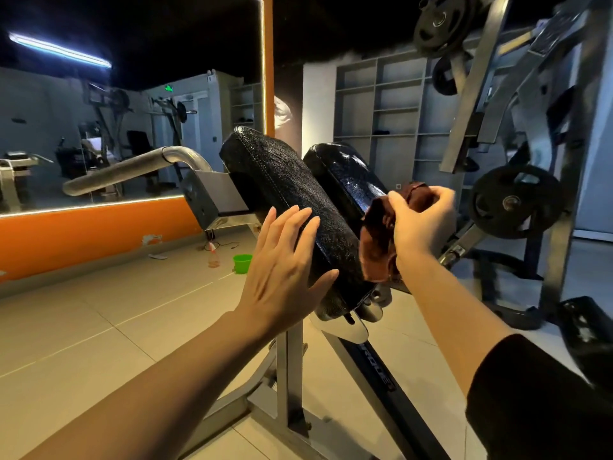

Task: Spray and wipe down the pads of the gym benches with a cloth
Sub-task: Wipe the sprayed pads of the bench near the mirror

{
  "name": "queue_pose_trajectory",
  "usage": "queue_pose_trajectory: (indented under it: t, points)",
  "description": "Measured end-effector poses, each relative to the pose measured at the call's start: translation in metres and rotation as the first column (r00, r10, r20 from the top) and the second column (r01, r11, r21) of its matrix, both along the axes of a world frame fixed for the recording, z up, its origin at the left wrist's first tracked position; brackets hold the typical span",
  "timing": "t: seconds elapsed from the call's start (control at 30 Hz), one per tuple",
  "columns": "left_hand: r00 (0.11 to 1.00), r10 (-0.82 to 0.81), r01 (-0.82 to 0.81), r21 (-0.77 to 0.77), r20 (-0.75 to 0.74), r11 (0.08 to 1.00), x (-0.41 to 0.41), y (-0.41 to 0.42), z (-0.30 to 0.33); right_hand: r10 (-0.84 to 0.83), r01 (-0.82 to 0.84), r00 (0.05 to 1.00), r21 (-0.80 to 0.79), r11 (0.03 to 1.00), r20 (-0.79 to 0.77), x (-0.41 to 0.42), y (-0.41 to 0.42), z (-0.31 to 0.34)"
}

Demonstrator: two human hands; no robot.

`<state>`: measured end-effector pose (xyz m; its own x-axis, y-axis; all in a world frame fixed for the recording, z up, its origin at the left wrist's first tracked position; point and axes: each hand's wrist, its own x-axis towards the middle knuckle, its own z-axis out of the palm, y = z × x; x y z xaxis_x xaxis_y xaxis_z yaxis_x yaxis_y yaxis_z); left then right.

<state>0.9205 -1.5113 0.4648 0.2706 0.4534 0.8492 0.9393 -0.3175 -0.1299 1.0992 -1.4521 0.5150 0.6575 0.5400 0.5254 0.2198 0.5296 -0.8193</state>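
**Cloth held between two black bench pads**

The left hand (282, 260) lies flat with straight fingers against the near black pad (292, 197), which tilts on its steel frame (287, 370). The right hand (423, 222) grips a bunched dark red cloth (378, 240) in the gap beside the far pad (348, 175). A spray bottle (214, 255) and a green bucket (242, 263) stand together on the tiled floor (99, 327), well apart from the bench.

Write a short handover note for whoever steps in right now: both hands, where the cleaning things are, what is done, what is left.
Left hand: open, flat against the near pad.
Right hand: grips the brown cloth in the gap beside the far pad.
Spray bottle and green tub stand on the floor behind.
Done: far pad looks wet and glossy.
Left: wiping both pads; other benches.
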Motion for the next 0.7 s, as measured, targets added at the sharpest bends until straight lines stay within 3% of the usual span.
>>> queue_pose_trajectory:
  t: [0.07, 0.13, 0.17, 0.27, 0.37, 0.5, 0.7]
  points:
    - [1.000, -0.005, 0.005, -0.001, -0.016, 1.000, 0.003, 0.000, 0.001, 0.222, -0.212, 0.961, -0.076, 0.974, 0.163, -0.004, -0.003, -0.007]
    - [1.000, 0.001, -0.001, -0.011, -0.023, 1.000, 0.005, 0.000, 0.000, 0.552, -0.488, 0.789, -0.272, 0.830, 0.269, -0.008, -0.006, -0.024]
    - [1.000, 0.006, -0.006, -0.018, -0.027, 1.000, 0.006, 0.000, 0.000, 0.613, -0.523, 0.721, -0.326, 0.788, 0.324, -0.007, -0.007, -0.029]
    - [0.999, 0.020, -0.021, -0.025, -0.042, 0.999, 0.003, 0.000, -0.003, 0.516, -0.412, 0.714, -0.311, 0.856, 0.474, 0.001, -0.002, -0.040]
    - [0.997, 0.046, -0.047, -0.010, -0.055, 0.999, -0.004, 0.003, -0.006, 0.693, -0.563, 0.598, -0.404, 0.721, 0.403, -0.012, -0.005, -0.056]
    - [0.996, 0.083, -0.083, 0.026, -0.016, 0.996, -0.015, 0.009, 0.001, 0.685, -0.592, 0.567, -0.352, 0.725, 0.458, -0.027, -0.001, -0.070]
    - [0.993, 0.099, -0.097, 0.048, -0.057, 0.994, -0.042, 0.030, 0.029, 0.652, -0.560, 0.494, -0.364, 0.745, 0.574, -0.048, 0.023, -0.035]
